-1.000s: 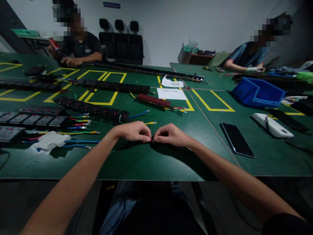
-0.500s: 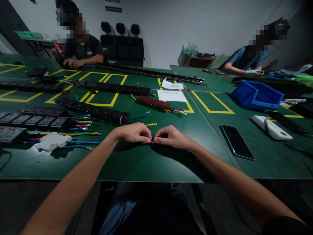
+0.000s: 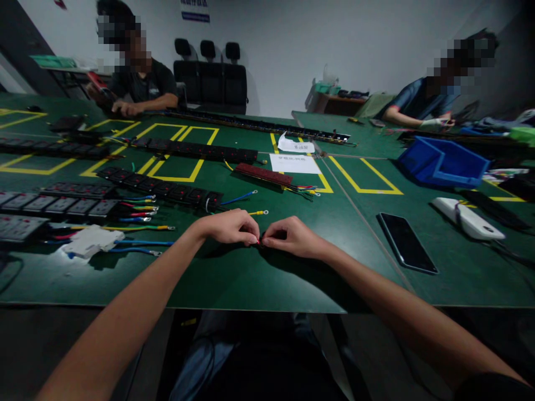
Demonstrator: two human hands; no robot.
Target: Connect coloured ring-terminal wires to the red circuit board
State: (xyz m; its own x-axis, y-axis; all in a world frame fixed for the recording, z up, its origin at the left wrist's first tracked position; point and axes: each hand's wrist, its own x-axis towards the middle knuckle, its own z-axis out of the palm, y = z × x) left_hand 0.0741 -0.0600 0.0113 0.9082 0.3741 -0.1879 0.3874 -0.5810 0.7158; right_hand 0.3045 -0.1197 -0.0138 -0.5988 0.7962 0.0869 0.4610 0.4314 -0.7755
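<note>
small red part (image 3: 259, 241) pinched by left hand (image 3: 228, 227) and right hand (image 3: 292, 236) near the worktop's (image 3: 234, 281) front edge
each grip is pressed onto it; it is judged light, tiny, easily dropped, best held by its ends.

Pinched between my left hand (image 3: 228, 227) and right hand (image 3: 292, 236), a red-tipped part (image 3: 259, 241) is too small to identify; socket strips (image 3: 20, 203) run off the left edge.

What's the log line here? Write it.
left hand: pinches small red part | right hand: pinches it too | over green table
</note>
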